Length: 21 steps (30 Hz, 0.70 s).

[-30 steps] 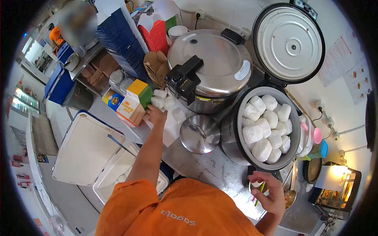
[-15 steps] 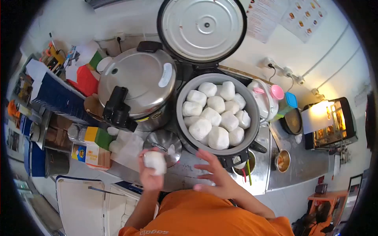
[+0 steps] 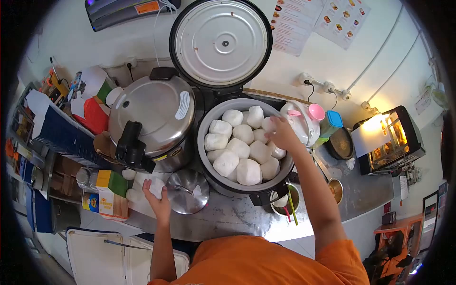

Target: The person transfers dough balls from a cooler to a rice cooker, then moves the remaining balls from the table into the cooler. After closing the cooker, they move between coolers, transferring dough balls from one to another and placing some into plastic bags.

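Note:
My left hand is at the left of the counter, fingers and thumb curved round a white rounded bundle. White paper or bags behind it make the bundle's outline hard to see. My right hand reaches over the right rim of a large grey cooker pot. Its fingertips touch a white bundle at the back right of the pot and partly hide it. Several similar white bundles are piled in the pot. The hinged lid stands raised behind it.
A closed steel pressure cooker stands left of the pot. A steel lid lies in front of it. Right of the pot are a smaller white cooker, a small pan and a lit glass cabinet. An open white box is below left.
My right hand has moved from the pot's front to its back right and now touches a bundle. My left hand has moved left with its bundle. The head view has shifted.

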Each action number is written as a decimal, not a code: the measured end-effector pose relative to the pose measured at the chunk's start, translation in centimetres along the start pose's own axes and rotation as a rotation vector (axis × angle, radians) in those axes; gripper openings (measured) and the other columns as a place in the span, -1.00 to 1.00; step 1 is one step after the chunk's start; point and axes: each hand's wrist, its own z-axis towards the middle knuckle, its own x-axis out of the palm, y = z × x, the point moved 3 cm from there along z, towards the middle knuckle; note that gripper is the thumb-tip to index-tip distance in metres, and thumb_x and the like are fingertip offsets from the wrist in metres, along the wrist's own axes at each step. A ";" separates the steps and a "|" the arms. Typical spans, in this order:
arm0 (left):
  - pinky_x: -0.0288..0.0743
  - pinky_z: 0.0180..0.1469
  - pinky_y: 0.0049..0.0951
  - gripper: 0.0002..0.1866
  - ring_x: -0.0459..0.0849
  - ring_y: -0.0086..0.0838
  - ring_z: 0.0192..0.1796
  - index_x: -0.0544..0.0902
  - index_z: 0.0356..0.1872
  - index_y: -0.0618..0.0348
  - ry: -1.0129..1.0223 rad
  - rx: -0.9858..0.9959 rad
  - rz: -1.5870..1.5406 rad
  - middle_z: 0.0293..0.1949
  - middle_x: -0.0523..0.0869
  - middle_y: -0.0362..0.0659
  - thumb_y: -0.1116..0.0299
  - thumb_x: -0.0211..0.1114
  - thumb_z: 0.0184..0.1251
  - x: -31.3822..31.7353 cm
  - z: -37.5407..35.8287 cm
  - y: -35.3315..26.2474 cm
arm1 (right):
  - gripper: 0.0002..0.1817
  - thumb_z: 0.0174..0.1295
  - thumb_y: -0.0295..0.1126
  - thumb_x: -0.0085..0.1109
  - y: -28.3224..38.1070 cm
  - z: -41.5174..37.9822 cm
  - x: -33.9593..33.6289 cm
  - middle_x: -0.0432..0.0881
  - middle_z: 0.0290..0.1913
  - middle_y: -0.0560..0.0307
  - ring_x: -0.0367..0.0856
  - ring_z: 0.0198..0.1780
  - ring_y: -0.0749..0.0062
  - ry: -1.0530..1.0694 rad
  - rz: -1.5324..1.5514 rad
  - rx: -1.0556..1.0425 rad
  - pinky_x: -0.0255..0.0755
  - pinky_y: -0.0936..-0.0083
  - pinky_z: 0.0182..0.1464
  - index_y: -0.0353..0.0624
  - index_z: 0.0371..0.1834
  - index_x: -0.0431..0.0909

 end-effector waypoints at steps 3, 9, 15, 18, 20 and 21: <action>0.11 0.56 -0.14 -0.26 0.34 -0.05 0.48 0.26 0.48 0.33 -0.056 -0.080 0.023 0.39 0.42 0.16 0.55 0.37 0.30 -1.4 0.5 3.7 | -0.38 0.20 -0.42 0.38 -0.8 0.5 1.1 0.44 0.35 -0.34 0.50 0.32 -0.28 0.120 -0.121 -0.126 0.48 0.02 0.33 -0.35 0.32 0.40; 0.28 0.47 -0.06 -0.20 0.48 0.11 0.35 0.27 0.44 0.37 0.022 -0.201 0.251 0.32 0.47 0.24 0.44 0.48 0.21 -2.1 1.7 15.1 | -0.45 0.21 -0.48 0.33 -0.4 0.4 1.6 0.51 0.28 -0.31 0.57 0.27 -0.28 0.067 -0.119 -0.269 0.56 0.01 0.24 -0.33 0.29 0.45; 0.64 -0.04 0.03 -0.15 0.76 0.02 0.01 0.29 0.46 0.27 0.322 -0.744 0.126 0.14 0.62 0.18 0.23 0.55 0.23 0.5 4.7 16.8 | -0.49 0.24 -0.38 0.35 0.1 2.1 1.0 0.64 0.16 -0.29 0.68 0.13 -0.20 0.175 -0.235 -0.200 0.59 0.01 0.19 -0.33 0.24 0.49; 0.68 -0.19 -0.06 -0.16 0.81 -0.11 -0.06 0.36 0.41 0.22 -0.049 -1.016 0.093 0.09 0.68 0.15 0.13 0.60 0.18 1.3 6.1 14.6 | -0.50 0.24 -0.33 0.39 0.4 1.8 -0.3 0.68 0.12 -0.29 0.71 0.07 -0.17 0.096 -0.158 -0.195 0.61 0.04 0.11 -0.33 0.20 0.54; 0.69 -0.22 -0.09 -0.16 0.81 -0.11 -0.06 0.39 0.39 0.23 0.150 -1.009 0.262 0.12 0.66 0.16 0.14 0.61 0.15 1.4 8.1 15.9 | -0.51 0.24 -0.30 0.41 1.3 1.4 -1.5 0.69 0.10 -0.29 0.73 0.04 -0.15 0.052 -0.084 -0.178 0.62 0.07 0.07 -0.32 0.17 0.57; 0.70 -0.24 -0.12 -0.16 0.81 -0.11 -0.07 0.41 0.38 0.24 0.348 -0.992 0.431 0.16 0.64 0.17 0.15 0.63 0.12 1.7 8.3 16.8 | -0.52 0.24 -0.29 0.41 2.2 1.1 -2.4 0.71 0.05 -0.28 0.74 -0.01 -0.12 -0.021 0.017 -0.146 0.62 0.12 0.03 -0.31 0.15 0.59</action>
